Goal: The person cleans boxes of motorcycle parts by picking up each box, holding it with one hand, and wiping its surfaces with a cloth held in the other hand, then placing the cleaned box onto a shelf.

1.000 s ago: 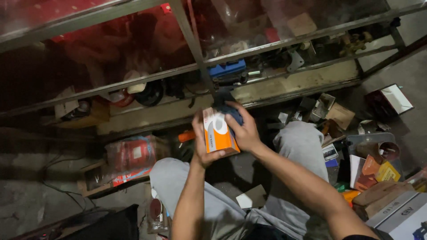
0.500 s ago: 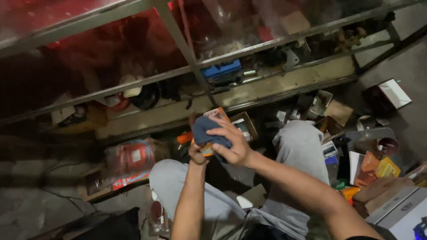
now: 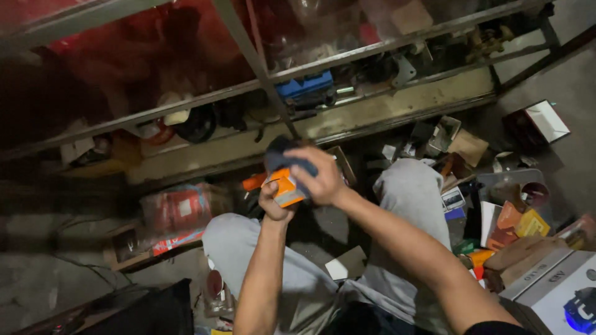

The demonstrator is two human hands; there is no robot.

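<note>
Head view: I am sitting on the floor with my knees up, facing a low metal shelf [image 3: 372,118].
Change: a second ago I was holding the orange box [image 3: 287,188] face up with the cloth behind it; now I am pressing the dark blue cloth [image 3: 284,156] down over its top.
Left hand [image 3: 275,205]: I am gripping the orange box from below, fingers wrapped round it.
Right hand [image 3: 320,177]: I am closing it over the cloth, on top of the box.
Box position: it is sitting between my knees, just in front of the shelf's lower rail.
Around: a red packet [image 3: 177,214] is lying to my left, and small cartons [image 3: 515,223] are crowding the floor to my right.
In the way: my right hand and the cloth are hiding most of the box.
</note>
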